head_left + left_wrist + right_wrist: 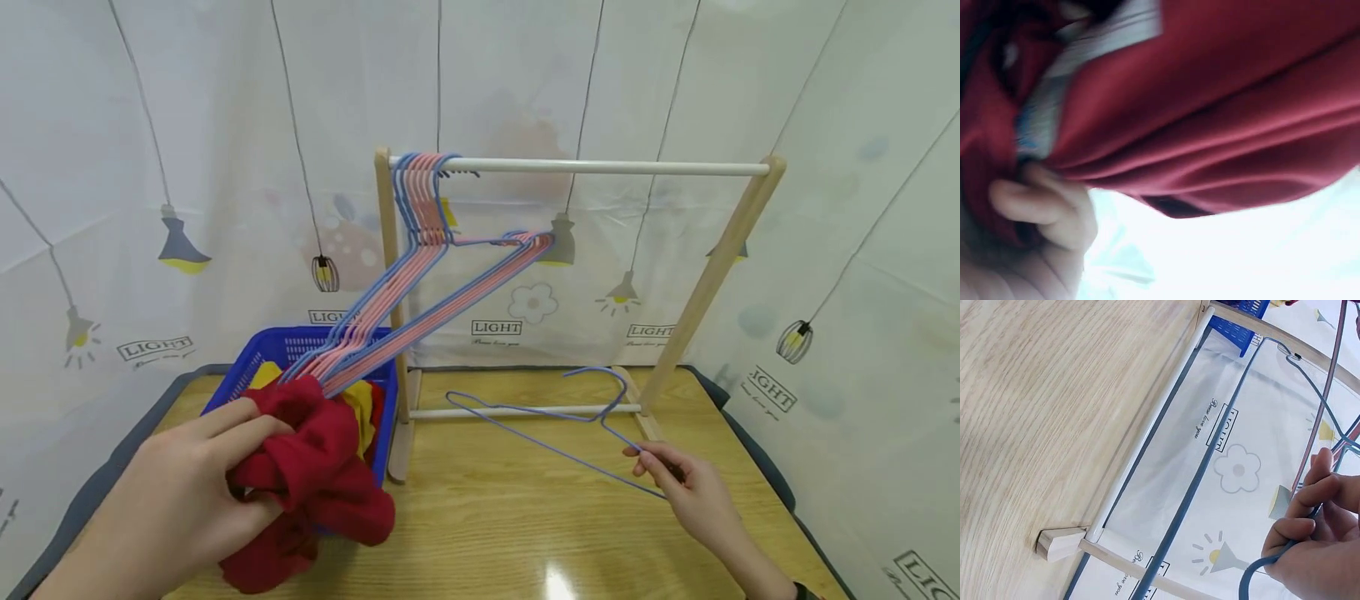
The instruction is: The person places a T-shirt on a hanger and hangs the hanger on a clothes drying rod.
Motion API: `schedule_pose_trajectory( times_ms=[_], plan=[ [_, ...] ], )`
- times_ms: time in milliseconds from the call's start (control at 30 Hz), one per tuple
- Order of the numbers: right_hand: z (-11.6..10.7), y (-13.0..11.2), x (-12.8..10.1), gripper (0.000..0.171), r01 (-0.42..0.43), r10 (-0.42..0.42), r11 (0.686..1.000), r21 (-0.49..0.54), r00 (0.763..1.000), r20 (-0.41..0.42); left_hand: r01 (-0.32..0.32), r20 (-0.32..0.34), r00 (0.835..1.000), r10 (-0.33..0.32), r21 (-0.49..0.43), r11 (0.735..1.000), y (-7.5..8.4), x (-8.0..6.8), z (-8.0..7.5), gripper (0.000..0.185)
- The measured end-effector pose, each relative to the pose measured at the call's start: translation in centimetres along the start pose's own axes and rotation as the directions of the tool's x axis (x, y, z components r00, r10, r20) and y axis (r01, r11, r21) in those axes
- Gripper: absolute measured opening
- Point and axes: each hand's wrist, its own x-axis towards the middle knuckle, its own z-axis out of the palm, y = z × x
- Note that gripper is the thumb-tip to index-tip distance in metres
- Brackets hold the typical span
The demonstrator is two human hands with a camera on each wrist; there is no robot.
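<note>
The left hand grips a red garment near the blue basket. The right hand pinches a blue wire hanger before the wooden rack.

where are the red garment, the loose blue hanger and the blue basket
red garment (pixel 322 467): head view, on the bunched cloth gripped by the left hand (pixel 187 492).
loose blue hanger (pixel 540 442): head view, on its long lower wire; the right hand (pixel 690 487) pinches one end.
blue basket (pixel 300 343): head view, on its back wall.

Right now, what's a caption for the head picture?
Left hand grips red cloth; right hand pinches blue hanger by rack.
</note>
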Motion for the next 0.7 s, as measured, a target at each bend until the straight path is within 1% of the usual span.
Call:
schedule_pose_trajectory(
  times_ms=[33,100,167,200,267,333,367,400,433,500,533,567,633,700],
  plan=[
    [-0.1,0.1,-0.1,0.019,-0.006,0.006,1.0,-0.002,1.0,0.0,-0.044,-0.036,0.998,0.043,-0.03,0.999,0.4,0.1,0.0,0.054],
    [-0.3,0.1,-0.1,0.02,-0.009,0.009,1.0,-0.003,1.0,-0.004,-0.135,-0.09,0.988,0.125,-0.108,0.985,1.3,0.3,0.2,0.056],
    [-0.5,0.2,-0.1,0.02,0.0,0.0,1.0,0.003,1.0,-0.012,-0.209,-0.125,0.974,0.188,-0.179,0.962,2.2,0.6,0.6,0.059],
    [-0.6,0.3,-0.1,0.02,0.006,-0.006,1.0,0.007,1.0,-0.019,-0.246,-0.145,0.965,0.218,-0.214,0.945,2.6,0.9,1.0,0.06],
    [-0.7,0.4,0.0,0.02,0.018,-0.018,1.0,0.017,0.999,-0.034,-0.28,-0.161,0.957,0.242,-0.278,0.919,3.5,1.4,1.6,0.063],
    [-0.9,0.5,0.0,0.02,0.03,-0.029,0.999,0.025,0.998,-0.051,-0.306,-0.188,0.948,0.255,-0.329,0.894,4.4,2.0,2.2,0.065],
    [-1.0,0.6,0.0,0.02,0.035,-0.033,0.999,0.025,0.998,-0.061,-0.317,-0.2,0.945,0.26,-0.354,0.88,4.8,2.2,2.5,0.064],
    [-1.1,0.7,0.0,0.02,0.039,-0.037,0.999,0.025,0.997,-0.07,-0.329,-0.215,0.94,0.263,-0.38,0.864,5.3,2.6,2.7,0.059],
    [-1.2,0.7,0.0,0.02,0.042,-0.04,0.999,0.029,0.996,-0.076,-0.332,-0.225,0.939,0.259,-0.397,0.856,5.7,2.9,2.8,0.051],
    [-1.3,0.9,0.0,0.02,0.047,-0.043,0.998,0.038,0.995,-0.086,-0.345,-0.262,0.932,0.252,-0.422,0.838,6.6,3.6,3.0,0.035],
    [-1.4,1.0,0.0,0.02,0.048,-0.044,0.998,0.044,0.995,-0.088,-0.35,-0.282,0.928,0.245,-0.432,0.831,7.0,3.9,3.1,0.031],
    [-1.5,1.1,0.0,0.021,0.048,-0.044,0.998,0.051,0.995,-0.089,-0.36,-0.312,0.92,0.237,-0.434,0.826,7.4,4.3,3.1,0.031],
    [-1.7,1.3,0.0,0.021,0.058,-0.051,0.996,0.069,0.994,-0.096,-0.374,-0.37,0.903,0.219,-0.424,0.825,8.1,5.2,3.2,0.036],
    [-1.9,1.5,0.1,0.02,0.069,-0.06,0.994,0.082,0.993,-0.102,-0.399,-0.42,0.883,0.211,-0.431,0.809,8.7,6.1,3.4,0.035]
  ],
)
